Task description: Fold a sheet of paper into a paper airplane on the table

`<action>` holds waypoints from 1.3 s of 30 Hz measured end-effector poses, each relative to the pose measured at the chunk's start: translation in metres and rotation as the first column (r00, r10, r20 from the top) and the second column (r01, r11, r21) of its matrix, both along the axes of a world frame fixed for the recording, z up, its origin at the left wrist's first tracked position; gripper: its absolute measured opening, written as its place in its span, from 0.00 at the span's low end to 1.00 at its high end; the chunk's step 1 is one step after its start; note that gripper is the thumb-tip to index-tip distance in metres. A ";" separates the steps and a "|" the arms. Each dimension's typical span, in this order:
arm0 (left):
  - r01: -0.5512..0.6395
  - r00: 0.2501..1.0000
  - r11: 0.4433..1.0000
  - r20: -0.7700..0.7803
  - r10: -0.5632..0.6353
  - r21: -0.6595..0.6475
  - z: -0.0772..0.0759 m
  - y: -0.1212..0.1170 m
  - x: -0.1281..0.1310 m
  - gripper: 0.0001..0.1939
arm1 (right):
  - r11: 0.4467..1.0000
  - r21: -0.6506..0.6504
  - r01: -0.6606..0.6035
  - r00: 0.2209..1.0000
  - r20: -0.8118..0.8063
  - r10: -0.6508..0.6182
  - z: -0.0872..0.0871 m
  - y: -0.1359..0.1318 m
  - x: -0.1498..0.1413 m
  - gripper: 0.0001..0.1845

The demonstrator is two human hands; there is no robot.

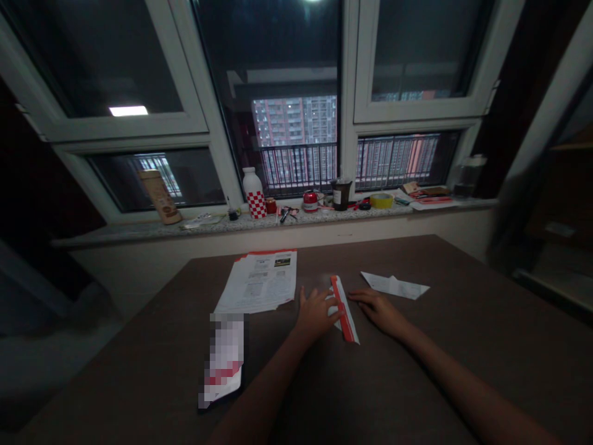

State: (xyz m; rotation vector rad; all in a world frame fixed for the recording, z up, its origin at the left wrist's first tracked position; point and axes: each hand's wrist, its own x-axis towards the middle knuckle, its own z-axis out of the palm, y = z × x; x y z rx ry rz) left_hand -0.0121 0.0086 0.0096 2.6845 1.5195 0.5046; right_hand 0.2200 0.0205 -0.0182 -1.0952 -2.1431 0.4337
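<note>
We'd best press the folded strip (344, 309) evenly: left hand (317, 313) spread against it, seemingly not gripping; right hand (380, 310) loose, just right of it.

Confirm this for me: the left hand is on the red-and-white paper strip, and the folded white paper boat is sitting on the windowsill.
Not quite: the folded white paper boat lies on the table, beyond the right hand, as the head view shows. The left hand is indeed on the red-and-white paper strip.
</note>
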 end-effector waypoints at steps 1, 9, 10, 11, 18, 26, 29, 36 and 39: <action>-0.006 1.000 1.000 0.003 0.006 0.004 0.001 0.000 0.000 0.14 | 1.000 0.002 0.006 1.000 -0.002 -0.006 -0.001 0.000 0.000 0.19; -0.057 0.998 0.998 0.002 0.057 -0.018 0.004 0.003 0.004 0.20 | 1.000 -0.005 0.006 1.000 0.028 -0.006 -0.001 0.001 0.000 0.18; -0.063 0.998 0.997 -0.002 0.063 -0.032 0.004 0.004 0.003 0.21 | 1.000 -0.004 0.002 0.999 0.034 -0.002 -0.001 0.001 0.000 0.18; -0.067 0.998 0.997 -0.008 0.067 -0.047 0.003 0.005 0.003 0.21 | 1.000 -0.003 0.001 0.999 0.036 -0.001 -0.001 0.001 0.001 0.18; -0.100 0.994 0.987 -0.058 0.093 -0.127 0.001 0.012 0.002 0.21 | 1.000 -0.003 0.004 0.999 0.035 -0.004 -0.002 0.001 0.001 0.18; -0.101 0.994 0.983 -0.051 0.094 -0.155 0.000 0.015 0.002 0.21 | 1.000 0.009 -0.009 0.999 0.036 0.008 -0.004 0.003 0.001 0.18; -0.104 0.994 0.982 -0.055 0.097 -0.154 -0.001 0.016 0.001 0.21 | 1.000 0.006 -0.002 0.999 0.048 0.002 -0.001 0.001 0.000 0.18; -0.116 0.992 0.979 -0.061 0.107 -0.166 -0.003 0.016 0.000 0.21 | 0.998 0.055 -0.025 0.988 0.153 0.016 0.001 -0.003 -0.002 0.19; -0.112 0.993 0.982 -0.061 0.104 -0.153 -0.002 0.015 0.000 0.21 | 0.998 0.063 -0.024 0.981 0.191 0.012 0.000 -0.002 -0.002 0.19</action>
